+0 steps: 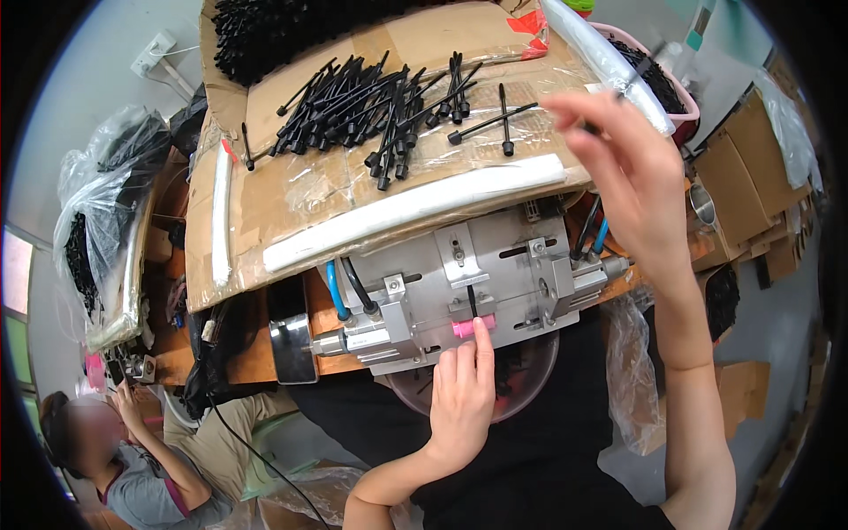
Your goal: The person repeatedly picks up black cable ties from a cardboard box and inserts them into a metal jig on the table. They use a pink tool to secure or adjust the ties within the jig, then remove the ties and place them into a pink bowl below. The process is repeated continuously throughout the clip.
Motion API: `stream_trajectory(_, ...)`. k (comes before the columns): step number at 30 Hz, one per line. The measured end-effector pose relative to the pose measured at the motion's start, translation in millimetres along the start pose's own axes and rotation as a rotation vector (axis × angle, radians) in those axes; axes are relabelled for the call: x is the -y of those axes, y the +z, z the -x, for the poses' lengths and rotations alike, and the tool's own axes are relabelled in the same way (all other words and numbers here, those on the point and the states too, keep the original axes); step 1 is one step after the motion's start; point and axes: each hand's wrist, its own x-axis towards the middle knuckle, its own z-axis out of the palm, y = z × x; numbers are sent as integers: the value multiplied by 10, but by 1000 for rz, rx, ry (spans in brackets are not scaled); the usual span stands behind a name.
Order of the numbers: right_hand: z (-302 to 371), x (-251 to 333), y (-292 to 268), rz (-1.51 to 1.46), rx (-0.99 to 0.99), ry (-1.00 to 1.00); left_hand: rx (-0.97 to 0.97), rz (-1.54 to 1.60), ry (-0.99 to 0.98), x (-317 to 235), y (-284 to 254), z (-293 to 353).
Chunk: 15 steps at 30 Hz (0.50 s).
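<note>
My left hand (463, 393) reaches up from below, its index finger stretched out and resting on a pink piece (465, 329) at the front of a metal fixture (512, 278). Its other fingers are curled, with nothing visible in them. A short black rod (473, 300) lies in the fixture just behind the pink piece. Raised over the right side is my right hand (632, 168), its fingers bent together around a thin black rod (645, 71) smeared by motion. Its fingertips are close to the end of another headed black rod (490, 124) on the cardboard.
Headed black rods (344, 106) lie piled on a cardboard box (247, 203) behind the fixture. A pink basket (693, 102) stands at the back right. A bowl (539, 362) sits below the fixture, a phone (292, 340) left of it. Another person (150, 468) sits at lower left.
</note>
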Motion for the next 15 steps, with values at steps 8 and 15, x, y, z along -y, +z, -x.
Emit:
stream_trajectory(8,1006,252,-73,-34,454,6,-114,116,98,264,-562,-508)
stream_trajectory(15,1272,363,195,-237,449,-15,-107,-168,93,1008,-789,-2286)
